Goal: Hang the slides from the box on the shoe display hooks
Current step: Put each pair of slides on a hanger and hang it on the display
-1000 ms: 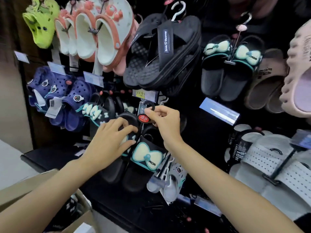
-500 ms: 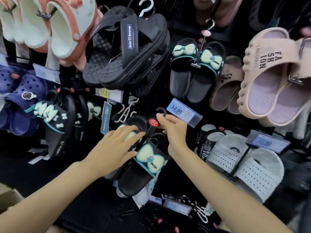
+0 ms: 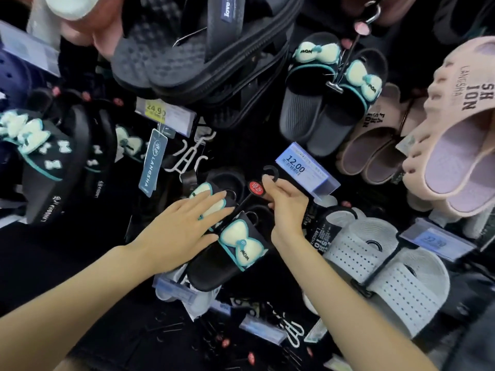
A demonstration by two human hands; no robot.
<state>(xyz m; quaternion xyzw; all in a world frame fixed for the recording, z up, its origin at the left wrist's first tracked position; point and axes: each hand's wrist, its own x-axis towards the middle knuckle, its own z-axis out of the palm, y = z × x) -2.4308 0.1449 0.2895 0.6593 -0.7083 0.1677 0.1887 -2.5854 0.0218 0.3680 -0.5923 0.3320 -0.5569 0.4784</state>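
Head view, slides: a black pair of slides (image 3: 235,253) with pale bows edged in teal hangs on a black hanger (image 3: 257,187) in the middle of the shoe wall.
Head view, left hand: the left hand (image 3: 182,231) lies flat on the left slide, fingers (image 3: 214,199) straight and spread over its bow, not curled round anything.
Head view, right hand: the right hand (image 3: 288,202) pinches the hanger just under its hook, beside the round red sticker (image 3: 256,187).
Head view, hook of the hanger: the black hook is up beside the blue price tag (image 3: 302,167) that reads 12.00; I cannot tell if it is on a display hook.
Head view, above: a same-looking bow pair (image 3: 334,87) hangs higher up, with big black sandals (image 3: 187,49) to its left.
Head view, right side: pink slides (image 3: 455,145) hang up high, and white slides with little holes (image 3: 396,271) hang lower down.
Head view, left side: more black bow slides (image 3: 51,162) hang there, with a blue paper tag (image 3: 152,162) and a yellow price tag (image 3: 156,113) near them.
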